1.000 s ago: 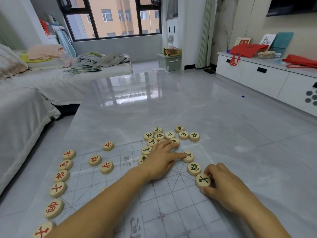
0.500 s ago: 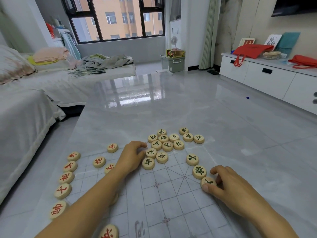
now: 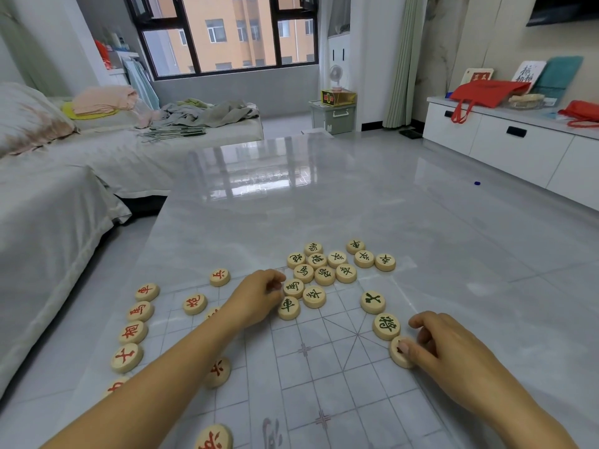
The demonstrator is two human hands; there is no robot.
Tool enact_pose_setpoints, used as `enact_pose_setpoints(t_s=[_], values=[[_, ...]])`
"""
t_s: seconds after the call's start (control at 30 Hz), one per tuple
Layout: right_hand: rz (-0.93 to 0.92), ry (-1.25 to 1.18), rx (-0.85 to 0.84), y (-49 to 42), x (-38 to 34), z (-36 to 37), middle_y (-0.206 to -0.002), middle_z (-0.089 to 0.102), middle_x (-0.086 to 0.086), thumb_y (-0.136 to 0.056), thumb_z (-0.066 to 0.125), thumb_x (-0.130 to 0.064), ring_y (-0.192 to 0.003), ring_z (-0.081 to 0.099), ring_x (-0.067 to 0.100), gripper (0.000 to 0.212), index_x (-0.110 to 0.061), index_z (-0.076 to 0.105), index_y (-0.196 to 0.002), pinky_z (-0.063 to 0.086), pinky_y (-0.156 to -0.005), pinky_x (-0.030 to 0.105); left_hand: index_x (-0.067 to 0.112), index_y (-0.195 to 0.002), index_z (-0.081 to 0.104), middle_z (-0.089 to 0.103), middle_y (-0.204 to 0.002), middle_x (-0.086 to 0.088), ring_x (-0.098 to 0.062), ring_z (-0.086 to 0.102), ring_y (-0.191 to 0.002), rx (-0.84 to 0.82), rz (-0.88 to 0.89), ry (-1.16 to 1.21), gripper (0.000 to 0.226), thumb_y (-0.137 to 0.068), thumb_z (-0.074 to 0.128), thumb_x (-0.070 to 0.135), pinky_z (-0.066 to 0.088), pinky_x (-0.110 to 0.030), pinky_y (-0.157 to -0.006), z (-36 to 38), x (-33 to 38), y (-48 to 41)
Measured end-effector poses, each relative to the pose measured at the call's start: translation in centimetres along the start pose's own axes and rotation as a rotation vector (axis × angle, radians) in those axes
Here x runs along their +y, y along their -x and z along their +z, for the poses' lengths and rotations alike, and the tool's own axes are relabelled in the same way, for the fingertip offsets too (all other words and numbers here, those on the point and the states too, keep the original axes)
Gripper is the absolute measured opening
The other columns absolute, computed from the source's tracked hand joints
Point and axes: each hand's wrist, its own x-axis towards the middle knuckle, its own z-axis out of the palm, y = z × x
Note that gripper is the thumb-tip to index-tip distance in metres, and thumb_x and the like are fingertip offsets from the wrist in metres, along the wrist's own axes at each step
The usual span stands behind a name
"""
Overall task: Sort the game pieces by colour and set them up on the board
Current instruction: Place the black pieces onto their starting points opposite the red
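Note:
A thin printed board [image 3: 327,377] lies on the glossy grey table [image 3: 291,205]. Red-lettered round pieces [image 3: 133,332] stand in a column along its left edge, and a few more red ones [image 3: 194,303] are scattered nearby. Green-lettered pieces [image 3: 324,268] cluster at the board's far edge. Two green pieces [image 3: 385,326] line the right edge. My right hand [image 3: 453,361] pinches a third green piece [image 3: 398,357] below them, flat on the board. My left hand [image 3: 259,296] rests with curled fingers beside the green cluster; any piece inside it is hidden.
A bed [image 3: 48,205] with white covers runs along the table's left side. A white cabinet [image 3: 518,147] with red bags stands at the right wall. The table's far half holds nothing but reflections.
My left hand has drawn back to the left from the right-edge green pieces and curled its fingers. My right hand has kept hold of the same green piece.

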Motion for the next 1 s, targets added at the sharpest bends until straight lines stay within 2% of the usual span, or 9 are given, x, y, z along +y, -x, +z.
enact_pose_setpoints(t_s=[0.17,0.3,0.37,0.53,0.63,0.73,0.83,0.9,1.0], values=[[-0.007,-0.003,0.012,0.0,0.2,0.2,-0.098,0.046,-0.011,-0.093,0.044,-0.04,-0.084,0.049,0.004,0.034,-0.026,0.041,-0.123,0.039,-0.066,0.017,0.011,-0.126,0.049,0.055,-0.102,0.001,-0.014,0.052,-0.09,-0.027,-0.06,0.022,0.037,-0.09,0.055,0.014,0.045,-0.026,-0.082,0.2,0.6,-0.3],[-0.006,-0.016,0.017,-0.1,0.2,0.3,-0.098,0.047,-0.011,-0.092,0.046,-0.041,-0.083,0.049,0.004,0.038,-0.026,0.038,-0.126,0.038,-0.063,0.016,0.015,-0.126,0.038,0.053,-0.109,-0.002,-0.018,0.052,-0.092,-0.09,-0.123,-0.087,0.059,-0.08,0.069,0.034,0.044,-0.027,-0.077,0.1,1.3,0.2],[-0.008,-0.012,0.016,-0.1,0.3,0.3,-0.098,0.047,-0.012,-0.092,0.046,-0.041,-0.082,0.048,0.003,0.039,-0.026,0.038,-0.127,0.037,-0.061,0.015,0.016,-0.124,0.038,0.052,-0.109,-0.002,-0.019,0.052,-0.094,-0.097,-0.118,-0.172,0.064,-0.075,0.074,0.035,0.045,-0.029,-0.078,0.4,1.4,0.8],[-0.015,-0.009,0.01,-0.1,0.2,0.3,-0.1,0.045,-0.012,-0.092,0.046,-0.042,-0.082,0.046,0.001,0.04,-0.027,0.037,-0.128,0.036,-0.061,0.014,0.016,-0.107,0.047,0.05,-0.101,0.001,-0.013,0.046,-0.08,-0.116,-0.006,-0.159,0.037,-0.079,0.07,0.024,0.04,-0.023,-0.068,0.7,0.9,2.0],[-0.013,-0.008,0.008,-0.1,0.1,0.3,-0.1,0.045,-0.012,-0.092,0.046,-0.042,-0.082,0.047,0.002,0.039,-0.026,0.038,-0.127,0.036,-0.06,0.014,0.02,-0.106,0.047,0.049,-0.105,0.003,-0.012,0.047,-0.083,-0.158,0.011,-0.133,0.035,-0.079,0.07,0.018,0.04,-0.017,-0.066,0.2,0.6,2.1],[-0.013,-0.006,0.007,-0.1,0.1,0.2,-0.099,0.046,-0.011,-0.092,0.046,-0.042,-0.083,0.048,0.003,0.039,-0.027,0.038,-0.127,0.037,-0.06,0.015,0.023,-0.107,0.047,0.05,-0.104,0.004,-0.01,0.049,-0.086,-0.203,-0.025,-0.03,0.039,-0.078,0.072,0.02,0.041,-0.016,-0.07,-0.7,0.5,1.7],[-0.015,-0.003,0.012,0.0,0.1,0.2,-0.098,0.046,-0.013,-0.091,0.046,-0.043,-0.083,0.049,0.003,0.038,-0.028,0.039,-0.126,0.038,-0.063,0.016,0.018,-0.113,0.052,0.053,-0.101,0.003,-0.011,0.05,-0.086,-0.115,-0.031,0.139,0.033,-0.084,0.066,0.023,0.042,-0.019,-0.069,-1.2,1.1,0.6],[-0.015,-0.006,0.011,0.1,0.0,0.3,-0.098,0.045,-0.014,-0.091,0.046,-0.043,-0.083,0.049,0.002,0.038,-0.029,0.038,-0.125,0.039,-0.063,0.016,0.015,-0.118,0.054,0.056,-0.109,0.0,-0.013,0.053,-0.092,-0.023,0.002,0.102,0.027,-0.092,0.055,0.021,0.045,-0.021,-0.074,-0.9,1.5,-0.9],[-0.018,-0.007,0.011,0.1,-0.1,0.2,-0.099,0.044,-0.014,-0.092,0.045,-0.043,-0.084,0.049,0.001,0.037,-0.029,0.037,-0.126,0.04,-0.064,0.017,0.012,-0.124,0.055,0.055,-0.125,-0.009,-0.022,0.054,-0.11,0.047,0.007,0.009,0.03,-0.095,0.044,0.012,0.044,-0.03,-0.092,0.0,1.6,-3.4]])
